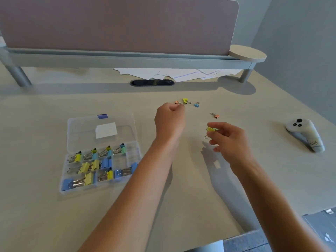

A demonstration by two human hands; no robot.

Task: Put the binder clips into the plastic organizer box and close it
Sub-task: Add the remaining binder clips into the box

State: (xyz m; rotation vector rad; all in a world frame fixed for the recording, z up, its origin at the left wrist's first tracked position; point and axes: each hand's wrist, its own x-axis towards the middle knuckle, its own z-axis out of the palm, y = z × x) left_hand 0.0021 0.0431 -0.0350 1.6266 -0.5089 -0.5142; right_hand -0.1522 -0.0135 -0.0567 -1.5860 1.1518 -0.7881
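Beige desk (181, 197): yellow clip (211, 129) in right grip (230, 140); left grip (170, 118) pinching orange clip (176, 102).

- the organizer box (101, 155) lies open on the bench (54, 215), well left of the left hand's fingers (179, 108), binder clips in its compartments.
- three loose clips (185, 101) lie just beyond those fingers; the nearest touches them.
- a lone clip (215, 115) lies just beyond the right hand's fingers (216, 128), which pinch another clip (210, 129) above the bench.
- a controller (305, 135) lies far right of them.
- papers (181, 73) lie behind, under the shelf (127, 60).
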